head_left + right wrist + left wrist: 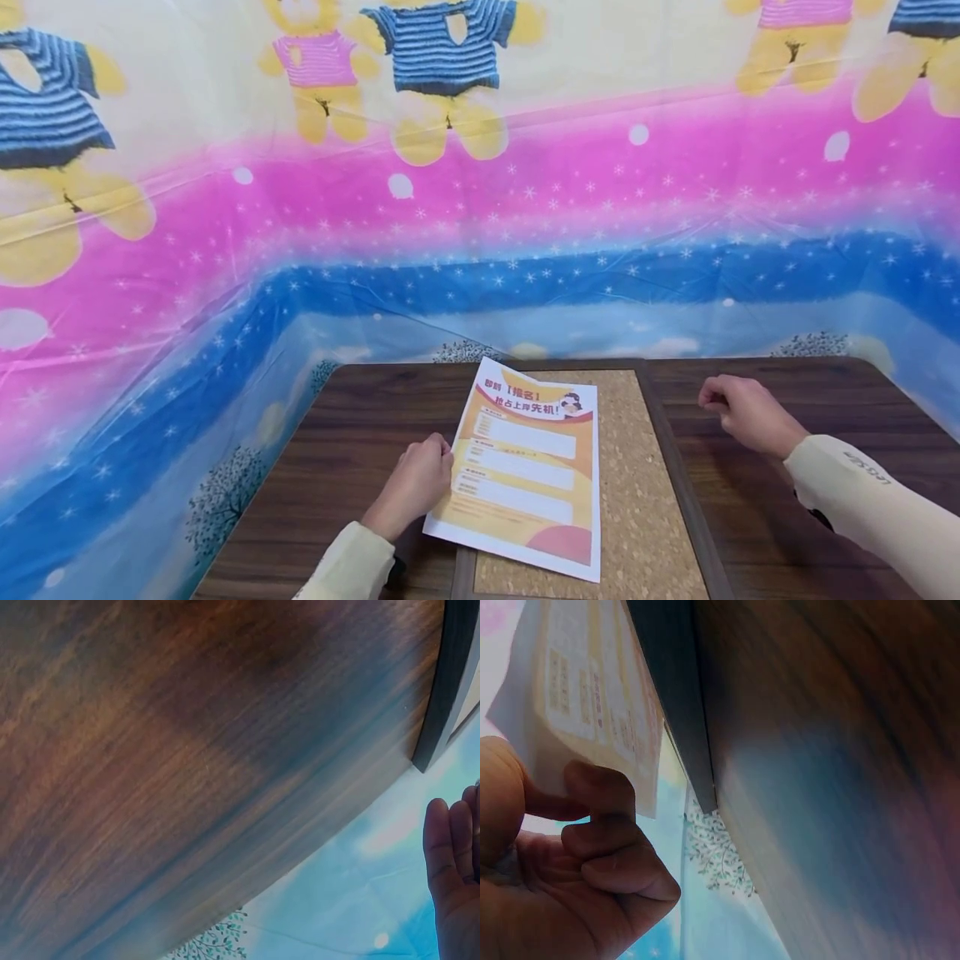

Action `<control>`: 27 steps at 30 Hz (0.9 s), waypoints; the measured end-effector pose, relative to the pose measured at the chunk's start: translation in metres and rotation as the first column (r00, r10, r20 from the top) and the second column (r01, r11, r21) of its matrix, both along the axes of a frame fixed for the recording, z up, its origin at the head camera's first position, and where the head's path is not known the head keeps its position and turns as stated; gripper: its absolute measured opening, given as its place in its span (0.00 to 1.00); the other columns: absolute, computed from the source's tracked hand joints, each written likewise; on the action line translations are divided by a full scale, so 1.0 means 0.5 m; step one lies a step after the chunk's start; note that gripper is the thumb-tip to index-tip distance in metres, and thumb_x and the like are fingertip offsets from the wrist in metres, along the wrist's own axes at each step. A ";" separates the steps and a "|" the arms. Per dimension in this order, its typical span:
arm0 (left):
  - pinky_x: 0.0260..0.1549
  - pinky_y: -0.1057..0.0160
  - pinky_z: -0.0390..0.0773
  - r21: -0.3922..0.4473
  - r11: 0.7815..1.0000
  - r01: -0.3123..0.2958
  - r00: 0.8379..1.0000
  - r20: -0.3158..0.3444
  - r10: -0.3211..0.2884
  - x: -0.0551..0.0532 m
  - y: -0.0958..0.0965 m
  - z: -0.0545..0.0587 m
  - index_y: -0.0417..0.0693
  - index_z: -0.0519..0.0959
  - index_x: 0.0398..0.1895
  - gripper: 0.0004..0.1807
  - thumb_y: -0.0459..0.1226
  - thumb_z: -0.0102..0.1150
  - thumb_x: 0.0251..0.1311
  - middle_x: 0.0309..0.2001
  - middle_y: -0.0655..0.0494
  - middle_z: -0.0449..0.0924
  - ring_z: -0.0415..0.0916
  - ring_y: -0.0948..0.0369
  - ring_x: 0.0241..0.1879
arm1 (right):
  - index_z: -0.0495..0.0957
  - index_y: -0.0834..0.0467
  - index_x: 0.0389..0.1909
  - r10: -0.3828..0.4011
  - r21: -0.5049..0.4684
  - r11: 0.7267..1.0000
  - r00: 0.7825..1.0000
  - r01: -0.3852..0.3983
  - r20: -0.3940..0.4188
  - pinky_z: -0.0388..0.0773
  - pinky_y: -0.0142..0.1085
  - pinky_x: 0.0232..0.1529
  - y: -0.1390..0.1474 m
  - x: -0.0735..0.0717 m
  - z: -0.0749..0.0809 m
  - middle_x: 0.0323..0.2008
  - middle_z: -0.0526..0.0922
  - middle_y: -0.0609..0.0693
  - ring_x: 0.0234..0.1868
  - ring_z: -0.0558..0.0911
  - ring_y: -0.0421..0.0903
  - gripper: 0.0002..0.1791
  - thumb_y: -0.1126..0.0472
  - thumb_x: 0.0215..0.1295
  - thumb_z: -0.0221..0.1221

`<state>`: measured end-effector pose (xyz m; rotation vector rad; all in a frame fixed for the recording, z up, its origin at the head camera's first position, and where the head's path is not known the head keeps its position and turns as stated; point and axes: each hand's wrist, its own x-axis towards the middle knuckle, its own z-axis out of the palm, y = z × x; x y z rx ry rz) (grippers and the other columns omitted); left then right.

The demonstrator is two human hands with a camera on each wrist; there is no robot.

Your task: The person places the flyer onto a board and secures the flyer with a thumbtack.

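Observation:
A printed flyer (517, 467) in yellow, orange and pink, with white text boxes, is tilted over the middle of the table, its top edge slightly bowed. My left hand (417, 483) pinches it at the left edge. In the left wrist view, the thumb and curled index finger of the left hand (592, 847) meet at the edge of the flyer (592, 697). Over the table's right side hangs my right hand (753, 412), fingers loosely bent and holding nothing. Only part of the right hand (454, 862) shows at the right wrist view's edge.
A cork panel (637, 483) with a dark raised frame (686, 508) is set into the dark wood table (315, 458), partly covered by the flyer. Behind the table hangs a patterned cloth (570, 192) with bears and snowflakes, also running along the left side.

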<state>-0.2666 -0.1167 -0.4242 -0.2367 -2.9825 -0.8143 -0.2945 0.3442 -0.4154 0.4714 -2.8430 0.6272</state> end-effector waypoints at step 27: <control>0.14 0.64 0.67 -0.016 0.978 0.208 0.976 0.072 -0.206 0.015 0.077 -0.015 0.42 0.73 0.29 0.07 0.35 0.54 0.63 0.19 0.57 0.69 0.67 0.62 0.15 | 0.79 0.61 0.35 0.019 -0.044 0.999 0.999 -0.020 -0.028 0.75 0.44 0.33 -0.073 -0.043 0.015 0.33 0.79 0.55 0.29 0.72 0.45 0.13 0.80 0.57 0.54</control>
